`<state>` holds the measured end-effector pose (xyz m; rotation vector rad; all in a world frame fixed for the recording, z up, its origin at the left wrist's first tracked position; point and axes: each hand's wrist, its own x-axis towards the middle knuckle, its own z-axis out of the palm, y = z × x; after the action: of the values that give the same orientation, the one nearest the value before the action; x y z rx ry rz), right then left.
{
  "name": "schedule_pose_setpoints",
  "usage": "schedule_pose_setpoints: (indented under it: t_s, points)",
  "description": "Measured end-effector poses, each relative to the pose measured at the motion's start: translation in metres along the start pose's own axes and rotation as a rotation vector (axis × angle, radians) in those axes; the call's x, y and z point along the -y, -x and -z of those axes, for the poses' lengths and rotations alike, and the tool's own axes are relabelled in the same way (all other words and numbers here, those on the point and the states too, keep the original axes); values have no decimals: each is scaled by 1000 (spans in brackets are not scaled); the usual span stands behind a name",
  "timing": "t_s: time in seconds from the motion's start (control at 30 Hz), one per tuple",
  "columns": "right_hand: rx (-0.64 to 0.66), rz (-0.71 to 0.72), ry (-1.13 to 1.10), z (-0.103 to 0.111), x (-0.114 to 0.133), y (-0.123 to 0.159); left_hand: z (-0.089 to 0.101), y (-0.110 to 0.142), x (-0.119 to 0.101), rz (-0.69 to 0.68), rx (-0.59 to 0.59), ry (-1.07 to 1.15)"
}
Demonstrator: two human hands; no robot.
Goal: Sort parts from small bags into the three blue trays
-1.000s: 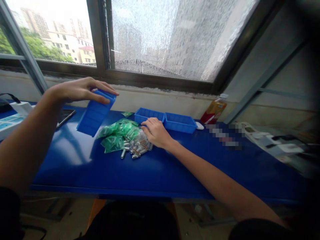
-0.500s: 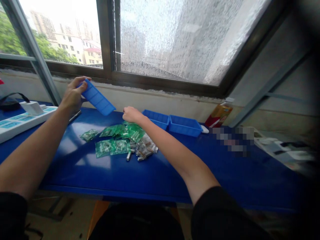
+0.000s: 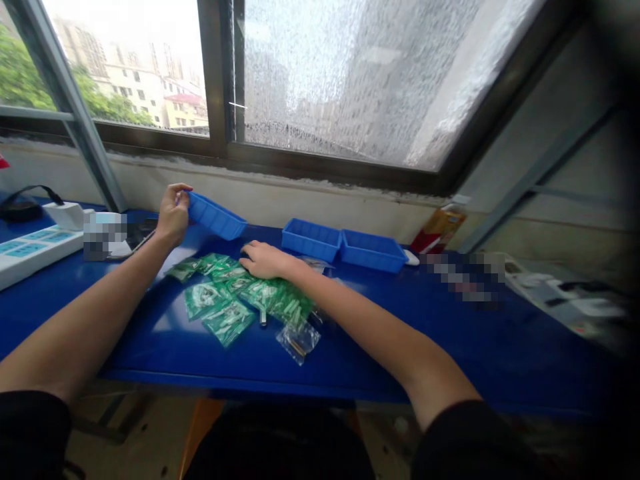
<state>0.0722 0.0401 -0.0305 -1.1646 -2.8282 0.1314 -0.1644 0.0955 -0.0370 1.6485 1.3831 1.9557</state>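
Observation:
My left hand [image 3: 174, 215] grips the left end of a blue plastic tray [image 3: 217, 217] and holds it just above the blue table [image 3: 350, 333], near the wall. My right hand [image 3: 264, 259] lies palm down, fingers spread, on a spread-out heap of small green packets [image 3: 227, 299]. A clear packet with small metal parts [image 3: 299, 341] lies at the heap's near right edge.
Two more blue trays [image 3: 343, 244] stand side by side against the wall. A white power strip [image 3: 30, 245] lies at the far left, a yellow-red carton [image 3: 439, 229] at the back right, and flat white items [image 3: 565, 300] at the right end.
The left hand has lowered the tilted tray toward the table by the wall. The right hand came down onto the packets, which now lie spread wider and nearer the front edge.

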Motion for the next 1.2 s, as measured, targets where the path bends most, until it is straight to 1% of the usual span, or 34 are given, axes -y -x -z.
schedule_pose_setpoints:
  t_s: [0.1,0.17,0.2,0.3,0.37,0.47,0.53,0.6,0.63,0.7,0.73,0.77,0.8,0.87,0.93,1.0,1.1,1.2]
  points:
    - [-58,95,34,-1,3,14,-5,10,1,86,89,-5]
    - [-106,127,71,-3,1,18,-6,15,0,112,203,-81]
    - [-124,136,84,-3,1,18,-6,16,-2,97,274,-157]
    - [-167,156,87,1,0,19,-10,18,-16,-29,472,-462]
    - [-218,171,74,10,-2,20,-15,18,-27,-97,544,-596]
    - [-349,151,60,31,-14,25,-26,22,-40,-212,592,-701]
    - [-442,46,86,43,-32,35,-33,28,-44,-263,638,-772]
    - [-503,-176,171,48,-56,51,-40,34,-46,-255,711,-836]
    - [-500,-300,217,48,-69,61,-44,37,-48,-249,739,-861]
    - [-435,-509,264,42,-93,83,-52,41,-52,-264,756,-907]
    - [-402,-590,271,37,-103,93,-58,42,-54,-279,754,-928]
    - [-377,-631,263,33,-111,103,-64,43,-56,-291,753,-946]
    - [-355,-643,243,28,-117,111,-71,43,-57,-299,762,-959]
    - [-337,-600,208,22,-124,120,-85,42,-60,-323,817,-948]
    - [-345,-533,190,19,-126,120,-98,39,-61,-357,874,-893]
    - [-366,-498,186,19,-127,113,-108,36,-62,-376,881,-822]
    - [-377,-494,194,19,-128,102,-112,33,-62,-349,838,-694]
    - [-368,-492,207,19,-128,96,-107,30,-63,-340,885,-584]
